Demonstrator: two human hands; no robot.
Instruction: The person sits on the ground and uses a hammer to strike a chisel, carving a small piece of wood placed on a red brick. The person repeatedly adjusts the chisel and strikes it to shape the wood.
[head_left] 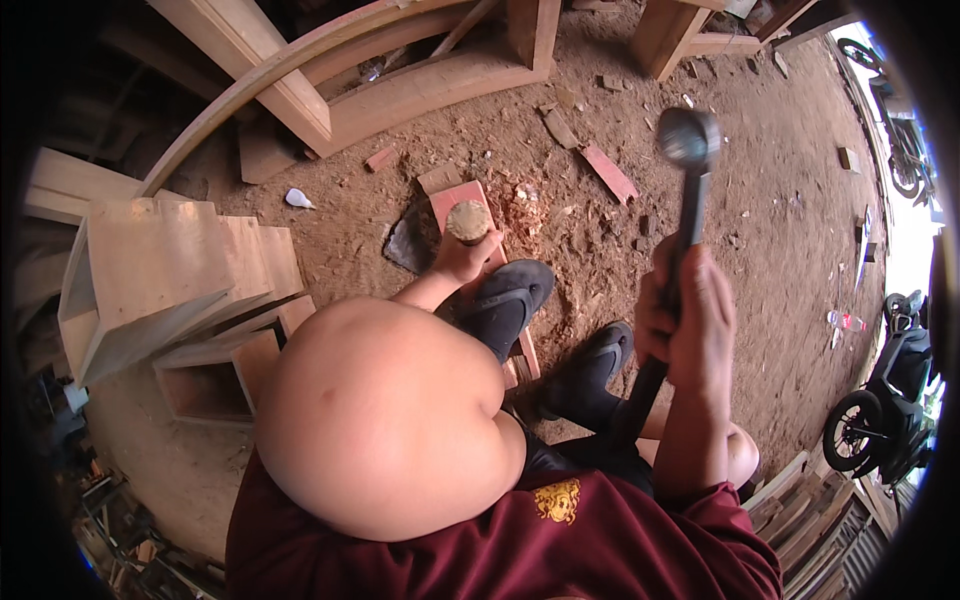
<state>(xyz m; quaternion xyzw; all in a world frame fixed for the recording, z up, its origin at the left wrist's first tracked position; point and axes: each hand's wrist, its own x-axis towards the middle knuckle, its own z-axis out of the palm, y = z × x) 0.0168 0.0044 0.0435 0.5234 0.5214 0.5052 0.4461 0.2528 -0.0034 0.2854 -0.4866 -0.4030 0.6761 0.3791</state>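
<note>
My left hand (464,260) is closed round an upright chisel (468,221). Its round, battered wooden handle end faces up, while the blade is hidden beneath. Under it lies a reddish wooden board (456,196) on the ground, with my left foot in a sandal (515,290) on it. My right hand (692,320) grips the dark handle of a hammer (688,140), raised to the right of the board. The hammer's metal head is up and slightly blurred, apart from the chisel.
Wood shavings (525,210) and offcuts (608,175) litter the dirt floor. A curved wooden frame (400,105) stands at the far side, box-like wooden pieces (160,255) at the left. A small white bottle (298,198) lies nearby. Motorbikes (885,400) stand at the right, near stacked planks (810,525).
</note>
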